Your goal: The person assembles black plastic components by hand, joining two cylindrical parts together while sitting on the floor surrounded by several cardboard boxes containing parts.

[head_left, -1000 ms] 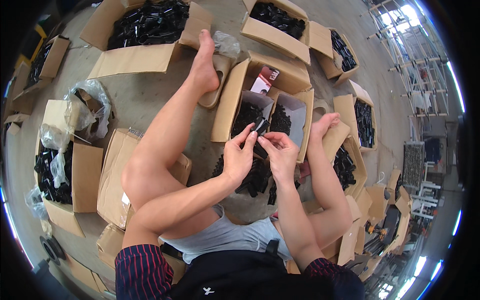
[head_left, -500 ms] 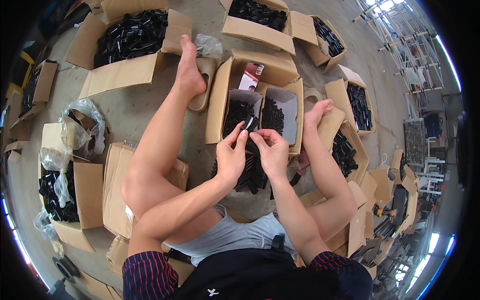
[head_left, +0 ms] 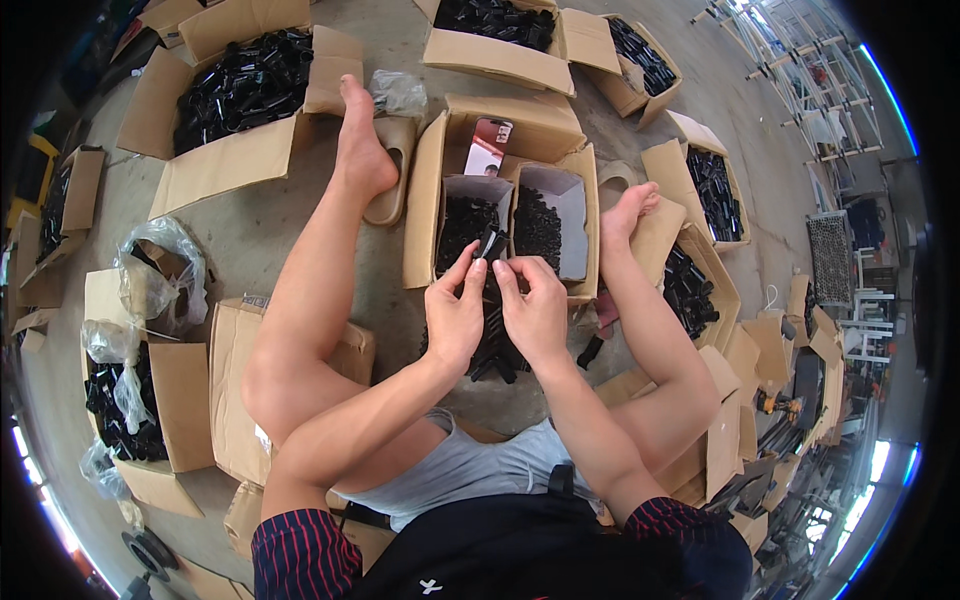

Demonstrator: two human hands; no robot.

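Note:
Both hands meet over the near edge of an open cardboard box (head_left: 425,220). Between the fingertips of my left hand (head_left: 455,315) is a small black plastic part (head_left: 493,241), pinched and tilted upward. My right hand (head_left: 537,312) has its thumb and forefinger closed at the lower right end of the same part. Inside the box, two grey-lined trays hold tiny black pieces: the left heap (head_left: 467,222) is partly behind the held part, the right heap (head_left: 537,224) shows more fully. Under my hands lies a pile of longer black parts (head_left: 492,352), partly hidden.
A phone (head_left: 488,150) leans inside the box's far wall. Cardboard boxes of black parts stand around: far left (head_left: 160,105), far middle (head_left: 500,60), right (head_left: 660,160) and near left (head_left: 182,400). A loose black part (head_left: 591,350) lies on the floor. My legs flank the box.
The view has shifted slightly, so the boxes sit a little further left. My hands stay together on the black part, whose angle has changed a little. My right fingers are now more upright.

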